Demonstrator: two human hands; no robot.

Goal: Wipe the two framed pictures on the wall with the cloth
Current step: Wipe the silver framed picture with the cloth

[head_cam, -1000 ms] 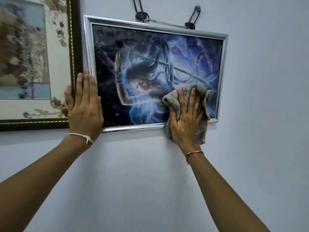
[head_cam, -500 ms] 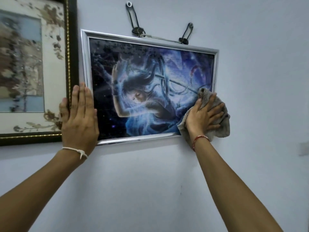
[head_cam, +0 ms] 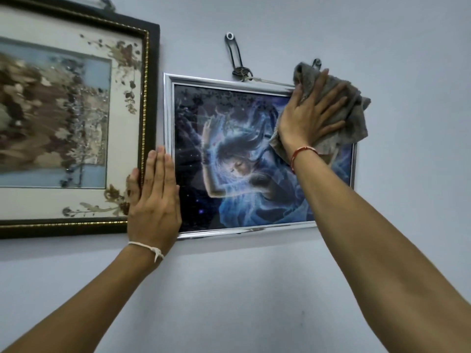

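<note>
A silver-framed picture (head_cam: 229, 159) of a blue glowing figure hangs on the wall. My right hand (head_cam: 309, 115) presses a grey cloth (head_cam: 354, 110) flat against its upper right corner, and the cloth hides that corner. My left hand (head_cam: 153, 200) lies flat with fingers together over the picture's lower left edge, its thumb on the neighbouring frame. To the left hangs a larger picture (head_cam: 63, 123) in a dark frame with gold trim, showing a brown and blue scene on a cream mat.
Two black metal wall hooks (head_cam: 235, 57) and a cord hold the silver frame from above. The wall (head_cam: 254, 289) is plain pale blue-grey below and to the right of the pictures.
My right hand has carried the cloth from the picture's lower right corner up its right side to the upper right corner. My left hand has stayed on the lower left edge.
</note>
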